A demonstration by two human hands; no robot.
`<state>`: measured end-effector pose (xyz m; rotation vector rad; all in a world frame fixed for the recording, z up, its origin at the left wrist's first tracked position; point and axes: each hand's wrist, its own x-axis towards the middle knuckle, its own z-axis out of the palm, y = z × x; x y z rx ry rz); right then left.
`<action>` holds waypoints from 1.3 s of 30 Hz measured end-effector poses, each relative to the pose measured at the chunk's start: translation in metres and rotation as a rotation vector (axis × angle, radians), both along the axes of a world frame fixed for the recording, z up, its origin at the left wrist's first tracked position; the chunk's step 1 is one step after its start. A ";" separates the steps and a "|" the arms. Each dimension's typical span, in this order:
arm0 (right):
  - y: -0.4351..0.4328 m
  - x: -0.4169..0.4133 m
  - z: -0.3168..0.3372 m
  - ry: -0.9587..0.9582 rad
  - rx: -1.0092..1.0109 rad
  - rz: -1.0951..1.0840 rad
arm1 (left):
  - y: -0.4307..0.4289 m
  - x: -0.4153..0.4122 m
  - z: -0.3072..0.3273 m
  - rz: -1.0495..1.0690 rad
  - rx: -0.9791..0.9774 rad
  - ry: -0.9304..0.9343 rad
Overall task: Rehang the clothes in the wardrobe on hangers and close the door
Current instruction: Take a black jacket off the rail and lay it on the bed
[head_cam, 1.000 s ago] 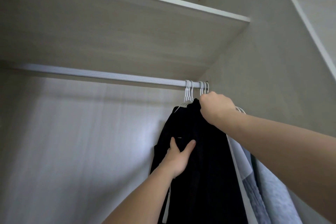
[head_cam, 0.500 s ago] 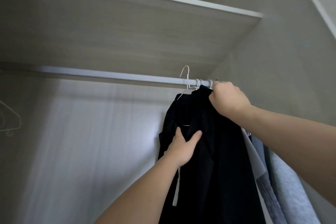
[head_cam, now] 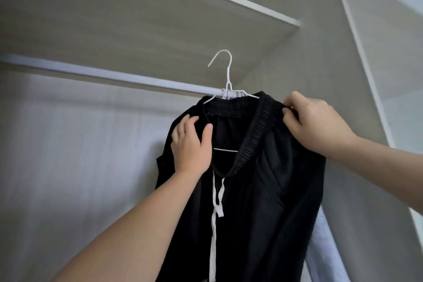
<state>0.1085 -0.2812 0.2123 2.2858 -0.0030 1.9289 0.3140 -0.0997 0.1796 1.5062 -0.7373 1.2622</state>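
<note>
black trousers (head_cam: 263, 190) on white hanger (head_cam: 229, 73), clutched by left grip (head_cam: 191, 144) and right grip (head_cam: 313, 121), before wardrobe rail (head_cam: 114, 75).

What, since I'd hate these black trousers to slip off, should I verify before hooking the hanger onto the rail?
1. White wire hanger hooked on the rail: not ok, its hook is raised clear above it.
2. Bare rail for the hook: ok, left of the hanger.
3. Left hand grips the black trousers: ok.
4. Right hand pinches the elastic waistband: ok.
5. Waistband seated evenly on the hanger: cannot tell.
6. White drawstring hangs free: ok.
</note>
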 end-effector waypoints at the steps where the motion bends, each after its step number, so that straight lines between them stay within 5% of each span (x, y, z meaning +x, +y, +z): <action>1: -0.003 -0.014 -0.008 -0.001 -0.012 -0.011 | -0.002 -0.007 -0.001 -0.019 0.004 -0.029; 21: -0.032 -0.414 -0.170 0.092 0.187 -0.709 | -0.179 -0.300 -0.117 -0.724 0.202 -0.213; 39: 0.029 -0.853 -0.341 0.048 0.696 -1.436 | -0.337 -0.793 -0.300 -1.453 0.603 -0.179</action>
